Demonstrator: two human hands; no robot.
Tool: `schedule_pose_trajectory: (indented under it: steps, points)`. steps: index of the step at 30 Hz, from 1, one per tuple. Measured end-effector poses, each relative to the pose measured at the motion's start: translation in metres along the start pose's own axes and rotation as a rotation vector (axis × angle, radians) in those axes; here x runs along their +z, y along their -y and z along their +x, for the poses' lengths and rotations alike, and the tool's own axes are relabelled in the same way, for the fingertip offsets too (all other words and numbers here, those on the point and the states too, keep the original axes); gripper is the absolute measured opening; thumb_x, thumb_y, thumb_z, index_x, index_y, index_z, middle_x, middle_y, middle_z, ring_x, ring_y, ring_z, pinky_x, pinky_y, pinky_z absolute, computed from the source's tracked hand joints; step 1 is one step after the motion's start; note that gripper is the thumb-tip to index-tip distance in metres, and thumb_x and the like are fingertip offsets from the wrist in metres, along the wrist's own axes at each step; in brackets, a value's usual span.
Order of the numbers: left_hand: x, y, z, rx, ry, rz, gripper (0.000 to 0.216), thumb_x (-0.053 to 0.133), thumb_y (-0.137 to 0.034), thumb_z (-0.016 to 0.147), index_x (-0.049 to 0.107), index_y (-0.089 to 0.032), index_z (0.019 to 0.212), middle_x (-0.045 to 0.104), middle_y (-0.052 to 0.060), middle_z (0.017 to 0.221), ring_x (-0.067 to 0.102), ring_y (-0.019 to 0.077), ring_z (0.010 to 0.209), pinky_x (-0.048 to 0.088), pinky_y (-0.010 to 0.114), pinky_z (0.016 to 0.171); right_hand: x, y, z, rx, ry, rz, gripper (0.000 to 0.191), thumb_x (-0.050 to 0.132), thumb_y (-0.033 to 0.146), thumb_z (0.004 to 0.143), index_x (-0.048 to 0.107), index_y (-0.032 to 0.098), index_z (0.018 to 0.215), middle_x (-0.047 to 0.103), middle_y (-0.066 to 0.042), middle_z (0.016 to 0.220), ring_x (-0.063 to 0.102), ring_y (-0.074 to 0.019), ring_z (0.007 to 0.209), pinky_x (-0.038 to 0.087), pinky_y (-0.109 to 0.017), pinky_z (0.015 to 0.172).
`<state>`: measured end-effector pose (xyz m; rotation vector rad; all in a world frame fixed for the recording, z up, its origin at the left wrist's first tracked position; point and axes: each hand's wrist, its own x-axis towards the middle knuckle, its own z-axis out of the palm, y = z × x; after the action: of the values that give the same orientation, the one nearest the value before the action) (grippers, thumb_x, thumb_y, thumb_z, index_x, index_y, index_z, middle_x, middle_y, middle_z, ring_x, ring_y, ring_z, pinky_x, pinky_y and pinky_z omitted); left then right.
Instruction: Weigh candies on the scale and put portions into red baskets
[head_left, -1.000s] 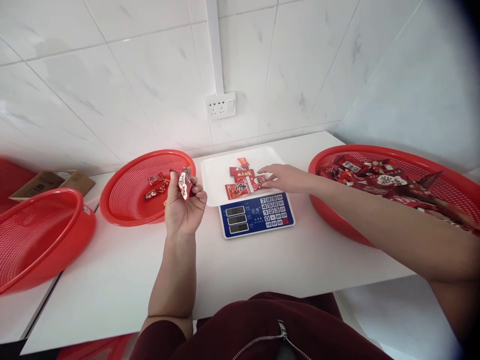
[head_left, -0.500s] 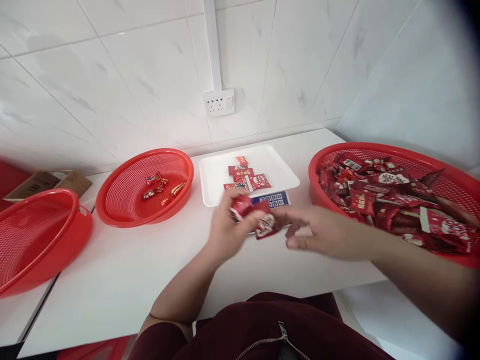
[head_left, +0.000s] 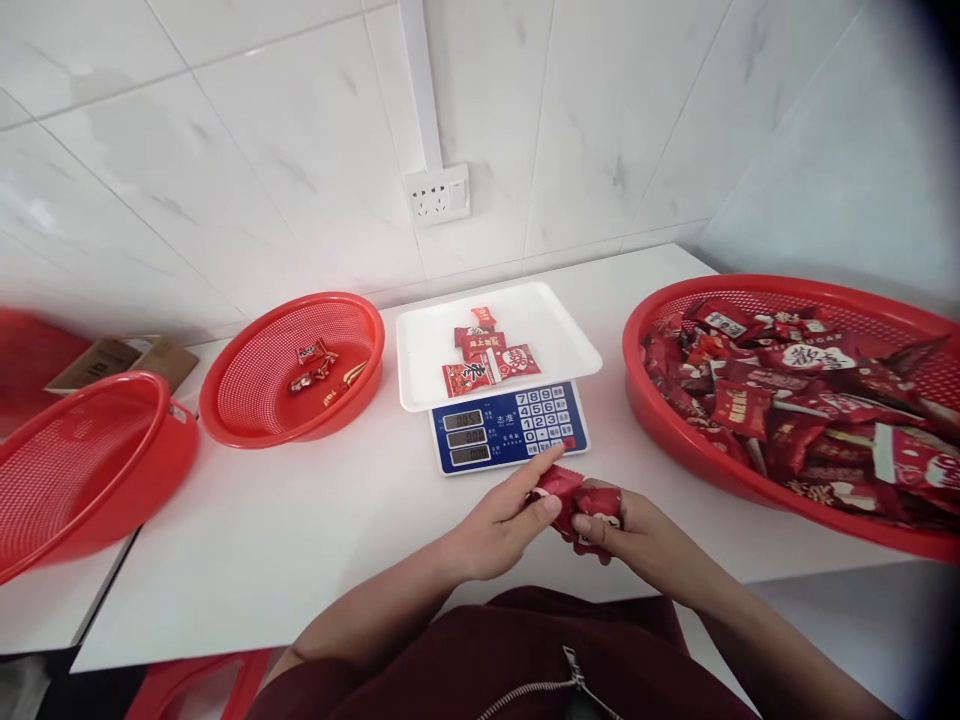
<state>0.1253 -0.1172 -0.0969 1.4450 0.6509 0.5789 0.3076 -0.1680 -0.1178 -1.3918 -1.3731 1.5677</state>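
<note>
My left hand (head_left: 508, 515) and my right hand (head_left: 628, 532) meet just above the near edge of the white table (head_left: 300, 540), in front of the scale. Together they pinch small red snack packets (head_left: 576, 495); each hand's fingers are closed on them. The blue-faced scale (head_left: 508, 425) carries a white tray (head_left: 559, 330) with several red packets (head_left: 484, 357) on it.
A wide red basket (head_left: 675, 410) heaped with red packets stands at the right. A smaller red basket (head_left: 247, 400) holding a few packets sits left of the scale, and another red basket (head_left: 97, 470) at the far left beside a cardboard box (head_left: 120, 357). A wall socket (head_left: 439, 194) is behind.
My left hand brought its packets from beside the left basket across to the front of the scale. My right hand left the scale tray and joined it low near the table edge.
</note>
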Motion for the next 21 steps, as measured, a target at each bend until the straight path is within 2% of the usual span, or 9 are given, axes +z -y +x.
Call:
schedule_pose_trajectory:
  steps: [2, 5, 7, 9, 11, 14, 17, 21]
  points:
    - [-0.001, 0.011, -0.004, -0.025, -0.061, -0.048, 0.049, 0.051, -0.035, 0.088, 0.041, -0.027, 0.135, 0.049, 0.006, 0.134, 0.043, 0.0218, 0.124, 0.029, 0.035, 0.105, 0.003, -0.005, 0.008, -0.015, -0.019, 0.003, 0.033, 0.061, 0.051, 0.075, 0.055, 0.021, 0.089, 0.062, -0.001, 0.076, 0.057, -0.0158, 0.067, 0.046, -0.029, 0.060]
    - [-0.001, 0.026, -0.009, -0.059, -0.186, -0.125, 0.059, 0.061, -0.033, 0.082, 0.039, -0.024, 0.136, 0.061, 0.007, 0.116, 0.054, 0.0204, 0.109, 0.036, 0.036, 0.099, 0.012, -0.009, 0.018, -0.060, -0.031, 0.033, 0.040, 0.068, 0.045, 0.069, 0.055, 0.021, 0.098, 0.066, -0.004, 0.094, 0.060, -0.0196, 0.084, 0.047, -0.032, 0.076]
    - [-0.001, 0.033, -0.011, -0.077, -0.262, -0.193, 0.050, 0.067, -0.032, 0.077, 0.051, -0.022, 0.123, 0.066, 0.006, 0.102, 0.059, 0.0187, 0.097, 0.042, 0.033, 0.091, 0.018, -0.012, 0.022, -0.053, -0.030, 0.031, 0.040, 0.068, 0.043, 0.068, 0.057, 0.020, 0.098, 0.067, -0.003, 0.094, 0.060, -0.0204, 0.086, 0.046, -0.032, 0.078]
    - [-0.003, 0.037, -0.011, -0.095, -0.307, -0.279, 0.032, 0.071, -0.032, 0.073, 0.060, -0.018, 0.099, 0.066, 0.004, 0.088, 0.060, 0.0163, 0.084, 0.045, 0.030, 0.081, 0.024, -0.014, 0.024, -0.026, -0.042, 0.004, 0.036, 0.067, 0.043, 0.069, 0.060, 0.019, 0.096, 0.068, -0.002, 0.088, 0.061, -0.0198, 0.081, 0.047, -0.031, 0.074]
    - [-0.004, 0.040, -0.010, -0.123, -0.325, -0.356, 0.028, 0.076, -0.031, 0.067, 0.058, -0.015, 0.081, 0.065, 0.002, 0.079, 0.059, 0.0141, 0.076, 0.046, 0.027, 0.073, 0.027, -0.015, 0.025, -0.006, -0.062, -0.023, 0.034, 0.065, 0.043, 0.071, 0.063, 0.018, 0.093, 0.068, -0.002, 0.083, 0.061, -0.0193, 0.077, 0.047, -0.030, 0.071]
    - [-0.006, 0.042, -0.009, -0.188, -0.318, -0.400, 0.035, 0.079, -0.032, 0.061, 0.053, -0.016, 0.077, 0.063, 0.000, 0.073, 0.058, 0.0122, 0.068, 0.047, 0.025, 0.065, 0.029, -0.015, 0.025, -0.005, -0.045, -0.020, 0.033, 0.062, 0.044, 0.074, 0.066, 0.016, 0.090, 0.069, -0.002, 0.079, 0.061, -0.0193, 0.075, 0.047, -0.029, 0.069]
    - [-0.010, 0.040, -0.009, -0.240, -0.259, -0.285, 0.034, 0.076, -0.038, 0.064, 0.053, -0.016, 0.076, 0.060, -0.002, 0.065, 0.056, 0.0115, 0.059, 0.046, 0.024, 0.057, 0.025, -0.013, 0.023, -0.031, 0.046, -0.012, 0.031, 0.060, 0.045, 0.076, 0.068, 0.017, 0.085, 0.070, -0.003, 0.079, 0.063, -0.0202, 0.077, 0.048, -0.028, 0.069]
    - [-0.018, 0.034, -0.009, -0.221, -0.147, 0.107, 0.022, 0.069, -0.035, 0.071, 0.064, -0.015, 0.078, 0.061, 0.001, 0.073, 0.057, 0.0132, 0.066, 0.044, 0.024, 0.061, 0.019, -0.009, 0.021, -0.055, 0.154, -0.029, 0.028, 0.058, 0.043, 0.079, 0.069, 0.018, 0.085, 0.072, -0.004, 0.086, 0.064, -0.0212, 0.083, 0.049, -0.030, 0.077]
